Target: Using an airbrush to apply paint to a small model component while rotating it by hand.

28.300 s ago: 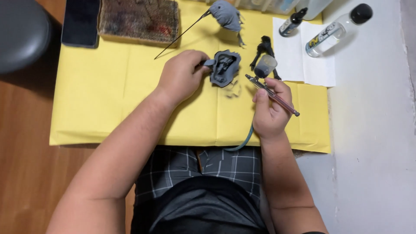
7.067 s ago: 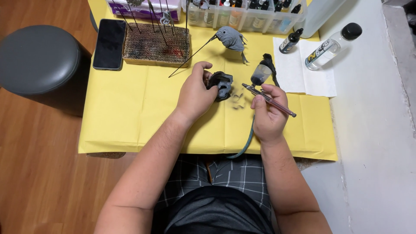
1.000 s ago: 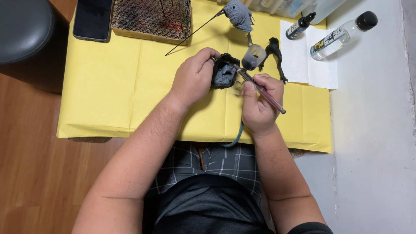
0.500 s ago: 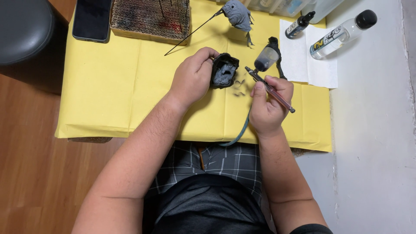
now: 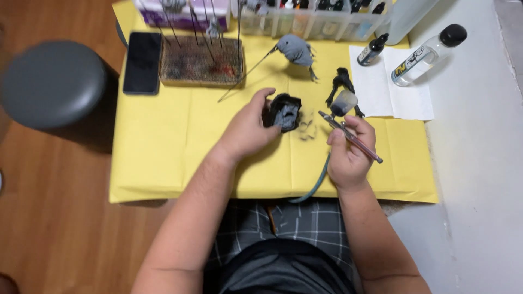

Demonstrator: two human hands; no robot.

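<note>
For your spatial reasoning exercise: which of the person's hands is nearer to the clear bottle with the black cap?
Right. The right hand, gripping the airbrush, sits below-left of the clear bottle; the left hand, holding the dark model part, lies farther left.

Both forearms bare, no sleeves in view. Left hand and right hand: no gloves, rings or watch. Grey-and-white plaid shorts, dark grey shirt over them.

Our left hand reaches far over the table, fingers curled in a grip. Our right hand is raised beside it, fingers pinched.
</note>
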